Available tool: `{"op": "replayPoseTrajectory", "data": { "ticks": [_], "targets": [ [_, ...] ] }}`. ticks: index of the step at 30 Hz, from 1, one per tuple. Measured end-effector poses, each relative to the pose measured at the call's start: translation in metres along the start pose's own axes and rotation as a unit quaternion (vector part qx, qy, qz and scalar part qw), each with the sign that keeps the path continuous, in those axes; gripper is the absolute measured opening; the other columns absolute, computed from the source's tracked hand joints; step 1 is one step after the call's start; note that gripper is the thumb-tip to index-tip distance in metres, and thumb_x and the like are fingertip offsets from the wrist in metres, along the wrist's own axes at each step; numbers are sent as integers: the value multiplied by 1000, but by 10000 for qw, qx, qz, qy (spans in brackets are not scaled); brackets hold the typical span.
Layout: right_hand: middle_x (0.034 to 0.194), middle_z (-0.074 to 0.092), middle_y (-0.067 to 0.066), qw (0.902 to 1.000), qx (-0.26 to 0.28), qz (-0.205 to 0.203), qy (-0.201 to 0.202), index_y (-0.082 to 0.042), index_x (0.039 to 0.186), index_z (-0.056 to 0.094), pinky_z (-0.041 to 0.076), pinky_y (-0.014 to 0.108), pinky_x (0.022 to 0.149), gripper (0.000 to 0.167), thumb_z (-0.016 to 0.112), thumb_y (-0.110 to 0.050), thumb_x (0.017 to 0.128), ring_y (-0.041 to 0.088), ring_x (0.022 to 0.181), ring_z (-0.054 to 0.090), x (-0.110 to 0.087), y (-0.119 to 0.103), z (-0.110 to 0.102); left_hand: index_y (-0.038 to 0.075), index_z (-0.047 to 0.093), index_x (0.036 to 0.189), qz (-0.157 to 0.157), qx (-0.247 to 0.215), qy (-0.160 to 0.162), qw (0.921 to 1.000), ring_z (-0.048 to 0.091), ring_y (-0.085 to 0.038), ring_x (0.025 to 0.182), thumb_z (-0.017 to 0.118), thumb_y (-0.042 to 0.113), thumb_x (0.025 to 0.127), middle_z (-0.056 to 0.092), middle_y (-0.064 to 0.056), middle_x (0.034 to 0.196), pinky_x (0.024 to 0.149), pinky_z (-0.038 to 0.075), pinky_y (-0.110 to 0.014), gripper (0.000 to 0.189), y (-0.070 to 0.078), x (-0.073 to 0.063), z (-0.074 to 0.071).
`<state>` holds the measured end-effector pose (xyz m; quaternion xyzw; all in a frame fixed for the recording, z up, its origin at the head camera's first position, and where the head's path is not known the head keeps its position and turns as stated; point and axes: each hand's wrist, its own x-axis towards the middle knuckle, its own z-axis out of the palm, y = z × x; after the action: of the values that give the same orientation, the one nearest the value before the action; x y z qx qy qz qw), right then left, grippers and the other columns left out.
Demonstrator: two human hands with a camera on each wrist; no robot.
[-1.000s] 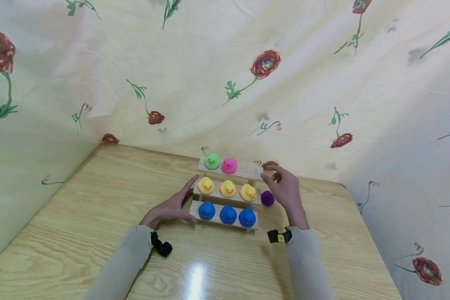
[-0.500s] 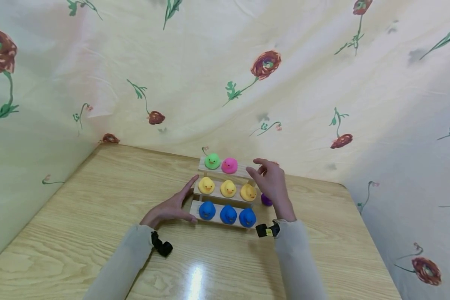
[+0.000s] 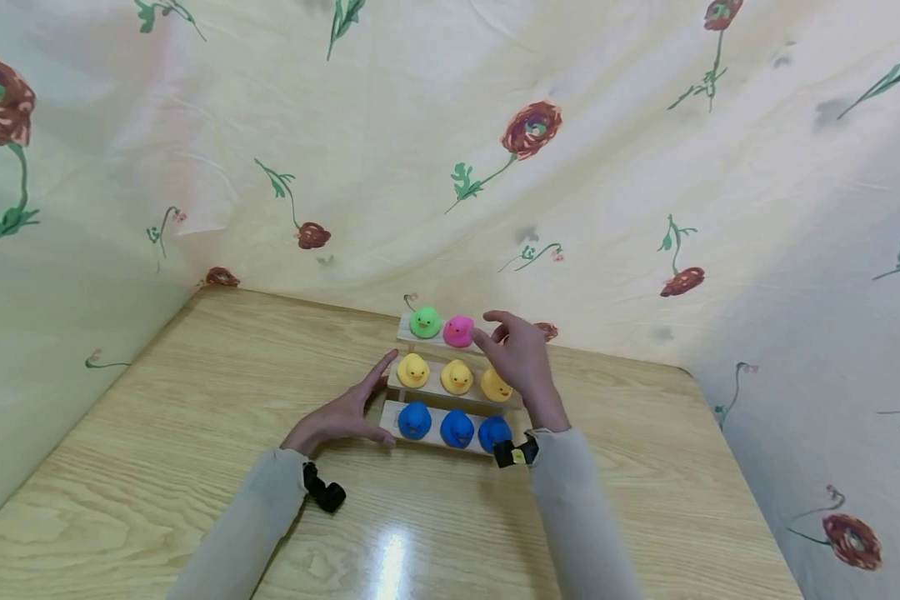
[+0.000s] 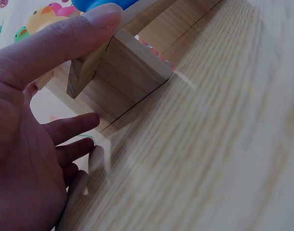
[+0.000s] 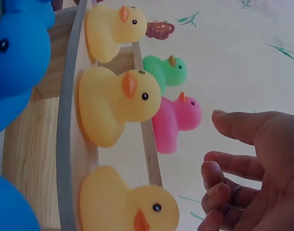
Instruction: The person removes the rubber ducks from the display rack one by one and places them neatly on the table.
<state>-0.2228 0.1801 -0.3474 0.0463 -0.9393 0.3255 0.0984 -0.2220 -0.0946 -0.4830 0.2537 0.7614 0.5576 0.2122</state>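
Observation:
A three-tier wooden rack (image 3: 450, 398) bears rubber ducks in rows. On the top tier sit a green duck (image 3: 424, 322) and a pink duck (image 3: 458, 332); several yellow ducks (image 3: 457, 377) fill the middle tier, several blue ducks (image 3: 457, 428) the bottom. My left hand (image 3: 341, 417) spans the rack's left end with fingers extended, the thumb by the bottom tier and the index finger by the middle one. My right hand (image 3: 521, 354) hovers just right of the pink duck, its thumb and index finger apart. In the right wrist view, a gap separates thumb and pink duck.
The rack stands on a wood-grain table (image 3: 195, 417) near its back edge. A floral cloth (image 3: 390, 150) hangs behind and at both sides. Each wrist wears a black strap with a small camera (image 3: 332, 497). My right arm covers part of the rack's right end.
My right hand has moved left over the top tier's right part, up to the pink duck. It now hides the purple thing seen right of the rack. My left hand stays put.

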Motion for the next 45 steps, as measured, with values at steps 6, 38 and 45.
{"op": "replayPoseTrajectory", "data": {
  "ticks": [6,38,45],
  "targets": [
    [84,65,12,9998,-144,-104,-75,-5,129,65,37,24,54,46,70,-34,94,20,65,50,2,-6,8,43,-6,159,86,50,-18,9999,8,-45,156,90,20,74,-9,-10,171,125,8,-63,131,-1,1,0],
    [80,67,6,9984,-537,179,85,-10,123,68,40,24,56,52,72,-48,89,20,71,56,5,-14,30,48,-3,158,-62,-30,16,10000,7,-42,157,90,21,73,-8,-8,171,125,7,-63,129,-2,1,1],
    [85,68,7,9983,-542,164,168,-9,122,69,40,23,59,49,73,-44,89,22,75,57,5,-14,30,49,-3,158,-57,-51,11,10000,7,-42,157,90,21,72,-7,-9,171,125,6,-63,129,-3,2,1]
  ]
}}
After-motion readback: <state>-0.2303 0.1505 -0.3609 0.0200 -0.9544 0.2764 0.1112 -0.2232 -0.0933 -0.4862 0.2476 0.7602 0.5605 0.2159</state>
